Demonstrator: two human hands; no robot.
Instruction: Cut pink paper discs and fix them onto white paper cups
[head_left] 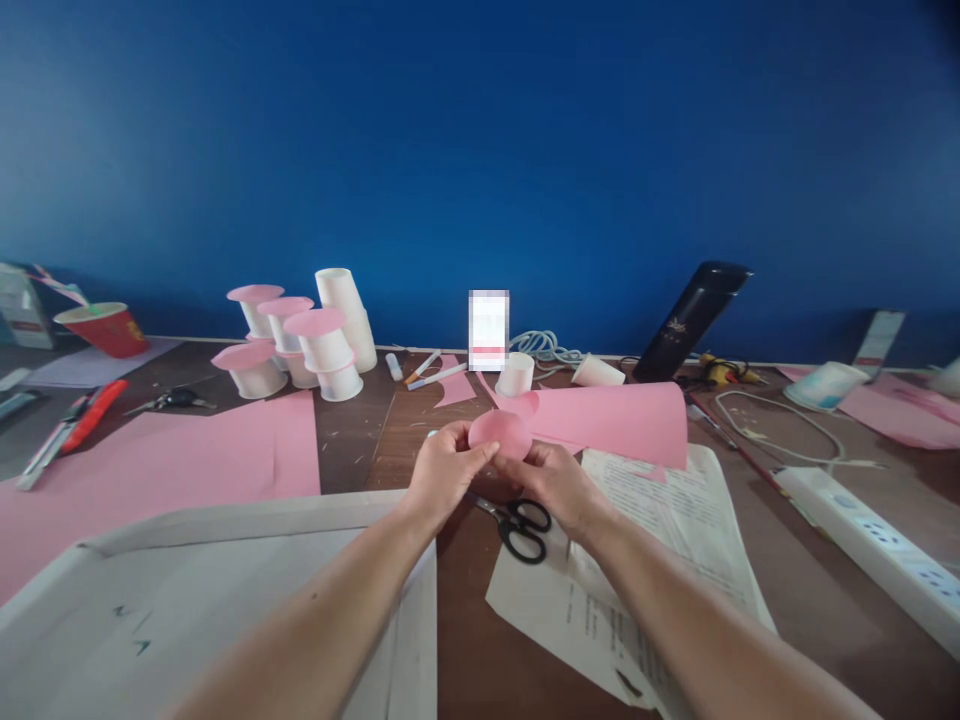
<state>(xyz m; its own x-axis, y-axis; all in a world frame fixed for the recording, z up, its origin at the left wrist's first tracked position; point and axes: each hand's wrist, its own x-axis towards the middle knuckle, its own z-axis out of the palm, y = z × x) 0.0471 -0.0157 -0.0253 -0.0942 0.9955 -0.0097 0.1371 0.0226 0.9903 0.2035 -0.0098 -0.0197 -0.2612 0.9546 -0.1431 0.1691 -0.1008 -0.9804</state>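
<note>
Light's mod. & soft, apparently from left: blue wall [480, 170] is paler there, v. dark toward far right. Shadows diffuse. Wide-angle distortion: red cup [112, 332] at far left & power strip [874, 545] at near right look stretched. Pink disc [501, 434] fairly clear; print on papers [679, 520] too soft to read. Pixelated block [488, 330], far ctr.

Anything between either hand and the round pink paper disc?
Nothing visible. The left hand and right hand both touch the pink disc directly; black-handled metal scissors lie below, not between.
</note>
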